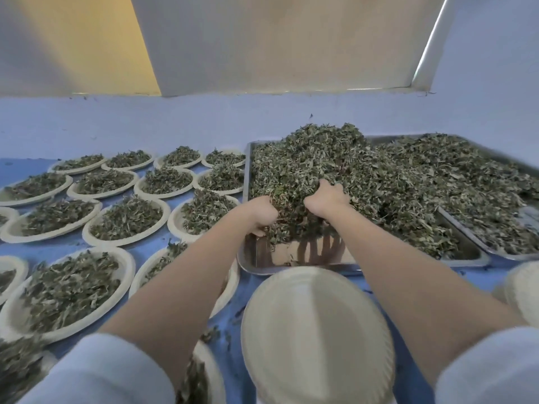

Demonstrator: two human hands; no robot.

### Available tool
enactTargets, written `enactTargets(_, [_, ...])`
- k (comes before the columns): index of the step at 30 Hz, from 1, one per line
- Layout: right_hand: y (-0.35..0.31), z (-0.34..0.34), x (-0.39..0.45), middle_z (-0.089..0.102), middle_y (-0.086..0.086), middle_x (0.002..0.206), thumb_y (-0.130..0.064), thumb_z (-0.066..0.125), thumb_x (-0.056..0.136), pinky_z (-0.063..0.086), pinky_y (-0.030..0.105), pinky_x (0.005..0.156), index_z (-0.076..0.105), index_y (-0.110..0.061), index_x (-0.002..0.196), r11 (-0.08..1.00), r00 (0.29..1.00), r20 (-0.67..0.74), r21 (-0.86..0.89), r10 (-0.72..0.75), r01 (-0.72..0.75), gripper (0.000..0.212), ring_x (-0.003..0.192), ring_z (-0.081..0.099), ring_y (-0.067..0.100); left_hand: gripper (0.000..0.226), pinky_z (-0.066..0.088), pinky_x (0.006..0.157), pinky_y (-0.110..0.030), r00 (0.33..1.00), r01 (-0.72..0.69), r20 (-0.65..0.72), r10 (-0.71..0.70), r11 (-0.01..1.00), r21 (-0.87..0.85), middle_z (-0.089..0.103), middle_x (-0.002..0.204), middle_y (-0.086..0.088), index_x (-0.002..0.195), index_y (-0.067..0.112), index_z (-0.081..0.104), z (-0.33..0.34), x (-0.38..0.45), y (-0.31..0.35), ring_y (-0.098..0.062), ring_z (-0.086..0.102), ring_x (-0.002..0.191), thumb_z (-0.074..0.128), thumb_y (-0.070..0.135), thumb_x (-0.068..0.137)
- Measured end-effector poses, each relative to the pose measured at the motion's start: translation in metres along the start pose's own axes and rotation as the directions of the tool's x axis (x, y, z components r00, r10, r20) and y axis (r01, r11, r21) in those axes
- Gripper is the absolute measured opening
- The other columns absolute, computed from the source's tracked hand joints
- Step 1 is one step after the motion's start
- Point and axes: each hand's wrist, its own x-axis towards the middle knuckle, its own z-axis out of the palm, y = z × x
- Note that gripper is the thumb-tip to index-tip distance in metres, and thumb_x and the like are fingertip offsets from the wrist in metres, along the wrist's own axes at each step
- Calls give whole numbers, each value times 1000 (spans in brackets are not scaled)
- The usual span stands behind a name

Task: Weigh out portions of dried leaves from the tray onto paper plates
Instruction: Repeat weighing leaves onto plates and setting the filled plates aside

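Note:
A steel tray holds a heap of dried green leaves, and its near left corner is bare metal. Both my hands are sunk into the near edge of the heap. My left hand grips a clump of leaves with curled fingers. My right hand grips leaves beside it, fingers dug in. An empty paper plate lies right below the tray, between my forearms.
Several leaf-filled paper plates cover the blue table to the left. A second steel tray of leaves overlaps the first on the right. A stack of empty plates sits at the right edge. A wall stands behind.

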Motion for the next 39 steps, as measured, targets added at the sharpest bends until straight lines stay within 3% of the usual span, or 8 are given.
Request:
enactTargets(5, [-11, 15, 9, 29, 18, 150, -33, 49, 88, 34, 44, 108, 17, -14, 150, 986, 986, 125, -108, -110, 124, 72, 134, 32, 38, 58, 45, 67, -30, 998, -32, 47, 30, 999, 22, 38, 140, -16, 145, 8, 27, 10, 13, -3, -24, 53, 94, 30, -5, 89])
enactTargets(9, [-13, -6, 1, 48, 13, 134, -34, 58, 85, 56, 35, 73, 41, -13, 135, 990, 939, 317, 7, -135, 140, 57, 98, 60, 28, 21, 53, 69, -36, 996, -18, 84, 13, 999, 51, 50, 77, -12, 79, 7, 46, -7, 11, 5, -22, 57, 66, 39, -9, 89])
enactTargets(16, [-10, -6, -20, 24, 14, 153, -51, 83, 60, 45, 56, 96, 4, -31, 150, 979, 919, 384, -133, -91, 153, 122, 124, 46, 40, 37, 52, 42, -27, 995, -30, 97, -8, 923, 383, 50, 128, -25, 125, -9, 47, -15, -11, 31, -35, 64, 90, 53, -3, 89])
enactTargets(20, [-7, 22, -25, 44, 15, 134, -34, 84, 65, 55, 43, 74, 26, -29, 143, 972, 936, 273, -12, -224, 236, 97, 112, 53, 34, 43, 56, 74, -50, 984, 108, 127, -129, 982, 157, 38, 136, -31, 136, -5, 33, 7, -13, 17, -45, 62, 100, 45, 4, 96])
enactTargets(24, [0, 14, -25, 60, 3, 96, -19, 74, 74, 49, 19, 50, 52, -26, 101, 896, 963, 79, 393, -259, 209, 35, 80, 59, 18, 36, 58, 66, -49, 995, 82, 51, -86, 994, 65, 47, 127, -31, 130, 0, 38, -1, -20, 14, -44, 64, 93, 43, 8, 95])
enactTargets(30, [-4, -15, -32, 62, 7, 110, -12, 69, 80, 59, 42, 72, 46, -22, 135, 700, 985, 11, 705, -170, 113, 61, 90, 66, 26, 36, 55, 84, -48, 999, 16, -27, -21, 985, -172, 55, 115, -23, 129, -3, 43, -22, -39, 37, -40, 62, 102, 47, 0, 93])
enactTargets(34, [-12, -30, -47, 66, 8, 109, -7, 68, 82, 58, 46, 78, 47, -18, 134, 613, 980, 46, 785, -193, 84, 58, 92, 67, 24, 28, 51, 69, -60, 980, 185, 193, -56, 627, -756, 52, 101, -20, 113, 12, 38, -17, -52, 43, -45, 54, 96, 43, 33, 95])
enactTargets(39, [-12, -48, -76, 67, 8, 101, -4, 66, 81, 59, 46, 74, 57, -16, 107, 654, 969, 88, 752, -233, 89, 30, 92, 67, 25, 35, 49, 74, -58, 974, 193, 227, 24, 440, -877, 58, 110, -20, 112, 6, 49, -11, -73, 45, -42, 57, 101, 41, 36, 96])
